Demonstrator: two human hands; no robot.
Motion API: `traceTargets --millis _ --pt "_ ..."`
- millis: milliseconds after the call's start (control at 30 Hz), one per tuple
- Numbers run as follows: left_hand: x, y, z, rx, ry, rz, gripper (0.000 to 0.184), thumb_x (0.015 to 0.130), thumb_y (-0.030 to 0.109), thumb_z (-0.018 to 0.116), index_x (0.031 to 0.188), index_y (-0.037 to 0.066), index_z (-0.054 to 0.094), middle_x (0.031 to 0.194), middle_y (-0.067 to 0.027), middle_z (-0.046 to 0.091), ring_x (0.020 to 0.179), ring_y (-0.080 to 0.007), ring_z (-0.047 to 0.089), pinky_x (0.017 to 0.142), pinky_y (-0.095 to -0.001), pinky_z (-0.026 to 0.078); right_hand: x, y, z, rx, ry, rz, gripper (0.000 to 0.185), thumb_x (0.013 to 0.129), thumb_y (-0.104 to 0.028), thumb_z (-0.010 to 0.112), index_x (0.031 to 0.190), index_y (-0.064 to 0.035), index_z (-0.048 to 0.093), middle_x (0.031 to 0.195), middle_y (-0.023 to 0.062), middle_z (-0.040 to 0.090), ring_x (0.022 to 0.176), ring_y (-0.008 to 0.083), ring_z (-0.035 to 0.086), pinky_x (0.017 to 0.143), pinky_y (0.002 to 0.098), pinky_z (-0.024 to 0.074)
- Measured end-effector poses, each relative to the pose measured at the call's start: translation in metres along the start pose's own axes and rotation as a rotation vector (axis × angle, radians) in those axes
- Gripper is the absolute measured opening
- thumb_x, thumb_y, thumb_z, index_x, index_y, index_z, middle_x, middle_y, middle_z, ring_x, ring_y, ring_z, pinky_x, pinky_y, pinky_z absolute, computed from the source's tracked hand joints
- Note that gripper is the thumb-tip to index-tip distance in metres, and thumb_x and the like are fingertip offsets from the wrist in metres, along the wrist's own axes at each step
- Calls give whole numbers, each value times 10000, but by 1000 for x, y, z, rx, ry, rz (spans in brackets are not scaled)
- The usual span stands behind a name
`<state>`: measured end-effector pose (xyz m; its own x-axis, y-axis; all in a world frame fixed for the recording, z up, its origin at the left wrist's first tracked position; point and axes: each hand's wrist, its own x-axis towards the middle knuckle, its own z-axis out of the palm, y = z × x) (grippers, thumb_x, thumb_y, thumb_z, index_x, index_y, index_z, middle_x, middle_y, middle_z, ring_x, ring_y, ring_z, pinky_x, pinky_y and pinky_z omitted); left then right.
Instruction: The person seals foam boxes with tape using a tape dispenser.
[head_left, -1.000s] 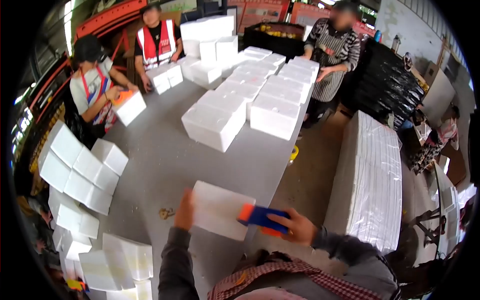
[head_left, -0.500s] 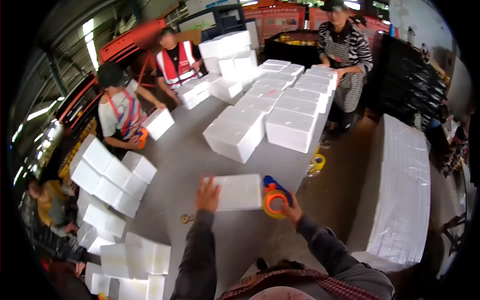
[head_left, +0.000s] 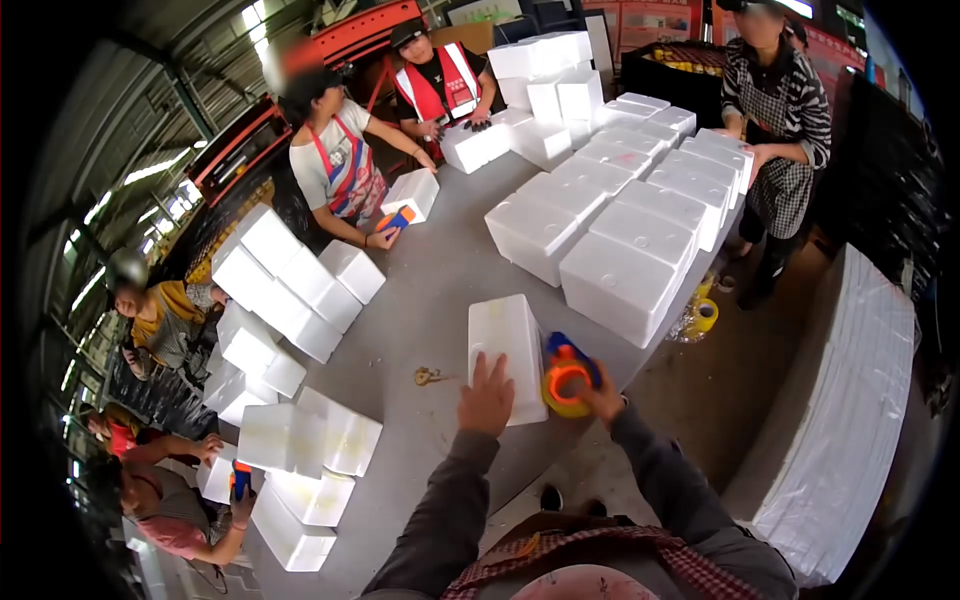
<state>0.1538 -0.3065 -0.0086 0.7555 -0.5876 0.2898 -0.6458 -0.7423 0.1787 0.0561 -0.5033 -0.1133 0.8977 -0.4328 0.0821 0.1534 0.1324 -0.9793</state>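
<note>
A white foam box (head_left: 505,335) stands on the grey table (head_left: 420,310) right in front of me, its long side pointing away from me. My left hand (head_left: 487,393) lies on its near part with the fingers spread. My right hand (head_left: 604,396) grips a blue and orange tape dispenser (head_left: 569,376) loaded with a roll of yellow tape. The dispenser is close against the right side of the box; whether tape touches the box I cannot tell. A small brown scrap (head_left: 428,377) lies on the table left of the box.
Rows of white boxes (head_left: 620,250) cover the far right of the table. More boxes are stacked (head_left: 285,285) along the left. Several co-workers stand around, one with a tape dispenser (head_left: 398,219). Wrapped foam sheets (head_left: 830,420) stand at right; tape rolls (head_left: 705,315) are beyond the table edge.
The box before me has turned from lying crosswise to pointing away from me. My left hand has shifted onto its near part. The whole view has swung to the left.
</note>
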Motion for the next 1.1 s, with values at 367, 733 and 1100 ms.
traceTargets --millis 367,733,1100 --pt "-15 28 -27 55 -246 -180 580 828 435 489 1298 113 377 1293 -222 375 1086 -379 482 784 -450 462 -89 -5 32 170 76 69 666 777 -92 590 1354 -127 261 1036 32 475 819 123 505 672 232 447" --pt "-6 -22 -4 163 48 -58 469 856 477 421 1296 316 392 1355 -76 346 1282 -312 262 945 -667 163 -141 -68 23 -242 -430 167 603 734 -71 610 1291 -56 380 1187 142 488 1022 258 520 875 348 421" --pt "-105 -141 63 -1325 625 -410 744 779 172 631 1381 54 210 1398 -177 265 1307 -265 223 1053 -407 172 -149 13 1 348 -118 274 685 689 -334 635 1237 8 407 1188 157 502 1107 299 486 946 409 382"
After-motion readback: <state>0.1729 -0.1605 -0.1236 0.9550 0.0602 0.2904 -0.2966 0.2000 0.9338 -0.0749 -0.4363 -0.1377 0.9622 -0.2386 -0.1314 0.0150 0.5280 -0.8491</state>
